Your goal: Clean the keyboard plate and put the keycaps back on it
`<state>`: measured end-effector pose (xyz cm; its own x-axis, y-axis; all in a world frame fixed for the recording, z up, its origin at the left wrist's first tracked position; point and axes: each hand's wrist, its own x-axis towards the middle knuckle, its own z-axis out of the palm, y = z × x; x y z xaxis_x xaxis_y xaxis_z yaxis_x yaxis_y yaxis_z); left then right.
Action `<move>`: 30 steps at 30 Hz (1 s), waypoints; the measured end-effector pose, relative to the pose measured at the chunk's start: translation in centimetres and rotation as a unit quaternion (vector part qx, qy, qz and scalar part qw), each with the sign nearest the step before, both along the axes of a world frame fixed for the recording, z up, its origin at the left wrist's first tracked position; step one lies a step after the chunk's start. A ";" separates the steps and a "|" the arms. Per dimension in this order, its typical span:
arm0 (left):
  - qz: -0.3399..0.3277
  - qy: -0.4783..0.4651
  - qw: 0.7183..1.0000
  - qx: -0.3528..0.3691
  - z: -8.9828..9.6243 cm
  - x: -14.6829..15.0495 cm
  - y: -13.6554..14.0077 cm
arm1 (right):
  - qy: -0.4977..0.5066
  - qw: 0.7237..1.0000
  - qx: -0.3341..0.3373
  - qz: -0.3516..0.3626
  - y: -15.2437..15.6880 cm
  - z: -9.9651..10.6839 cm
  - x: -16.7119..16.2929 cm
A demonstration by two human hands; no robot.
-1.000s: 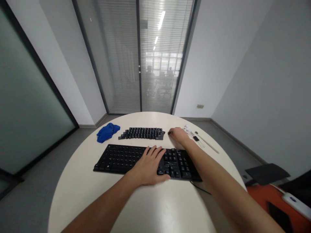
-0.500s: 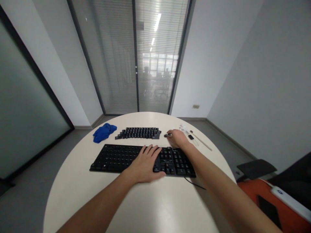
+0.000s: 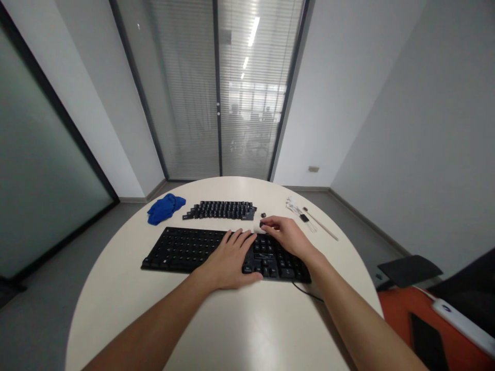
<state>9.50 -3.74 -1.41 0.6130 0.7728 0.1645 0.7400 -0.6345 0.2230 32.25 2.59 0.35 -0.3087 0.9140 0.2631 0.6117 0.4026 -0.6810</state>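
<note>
A black keyboard (image 3: 181, 250) lies on the round table, its left part stripped of keycaps and its right part still bearing them. My left hand (image 3: 232, 257) rests flat across the keyboard's middle, fingers spread. Just over the upper right edge of the keyboard, my right hand (image 3: 286, 232) pinches a small black keycap (image 3: 262, 224) between thumb and fingertips. One loose keycap (image 3: 263, 215) sits on the table beyond it. Rows of removed keycaps (image 3: 222, 210) are laid out behind the keyboard.
A crumpled blue cloth (image 3: 166, 208) is at the back left of the table (image 3: 232, 330). To the right lie a thin stick-like brush (image 3: 320, 224) and a wire tool with a black handle (image 3: 304, 218), beside clear plastic (image 3: 292, 205). A cable (image 3: 307, 291) trails from the keyboard. An orange chair (image 3: 398, 309) stands right.
My right hand has drawn back from the spot beside the keycap rows toward the keyboard, carrying a keycap. One keycap stays behind on the table. My left hand stays in place.
</note>
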 end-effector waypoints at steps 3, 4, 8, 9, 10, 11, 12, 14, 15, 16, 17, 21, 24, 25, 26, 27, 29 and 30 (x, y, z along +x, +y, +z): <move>0.000 0.004 1.000 -0.002 0.0 0.0 0.0 | -0.022 0.999 -0.013 0.021 -0.9 -0.1 0.0; 0.000 0.005 1.000 -0.003 -0.1 0.0 0.0 | -0.028 0.999 -0.015 0.024 -1.0 -0.2 0.1; 0.003 0.005 1.000 -0.007 0.0 0.0 0.0 | -0.042 0.999 -0.009 0.034 -0.8 -0.6 0.3; 0.004 0.003 1.000 -0.010 0.1 0.0 0.0 | -0.044 0.998 -0.008 0.038 -0.7 -0.6 0.3; 0.006 0.001 1.000 -0.014 0.2 0.0 0.0 | -0.046 0.998 -0.008 0.042 -0.7 -0.6 0.4; 0.009 -0.003 1.000 -0.018 0.4 0.1 0.0 | -0.047 0.998 -0.007 0.045 -0.7 -0.6 0.4; 0.013 -0.008 1.000 -0.022 0.6 0.2 0.1 | -0.048 0.998 -0.007 0.048 -0.7 -0.5 0.4; 0.020 -0.020 0.999 -0.021 0.9 0.4 0.1 | -0.050 0.997 -0.007 0.052 -0.8 -0.3 0.5; 0.023 -0.025 0.999 -0.016 1.0 0.5 0.2 | -0.053 0.997 -0.008 0.053 -0.8 -0.2 0.5; 0.026 -0.029 0.999 -0.009 1.1 0.6 0.3 | -0.055 0.997 -0.008 0.055 -0.9 -0.1 0.5; 0.028 -0.032 0.999 -0.003 1.2 0.8 0.4 | -0.058 0.997 -0.008 0.056 -0.9 0.0 0.5; 0.032 -0.042 0.999 -0.001 1.3 1.1 0.6 | -0.068 0.996 0.003 0.065 -1.0 0.2 0.5; 0.032 -0.042 0.999 0.000 1.4 1.1 0.6 | -0.068 0.995 0.006 0.072 -1.0 0.2 0.5; 0.029 -0.042 0.999 0.003 1.4 1.1 0.6 | -0.066 0.995 0.005 0.074 -1.0 0.2 0.5; 0.026 -0.041 0.999 0.007 1.4 1.1 0.6 | -0.064 0.995 0.006 0.074 -0.9 0.1 0.5; 0.023 -0.041 0.999 0.011 1.4 1.1 0.6 | -0.060 0.995 0.006 0.074 -0.9 0.0 0.5; 0.018 -0.043 0.999 0.017 1.3 1.1 0.7 | -0.052 0.996 0.007 0.073 -0.7 -0.2 0.6; 0.016 -0.045 0.999 0.019 1.3 1.0 0.7 | -0.050 0.996 0.007 0.072 -0.7 -0.3 0.6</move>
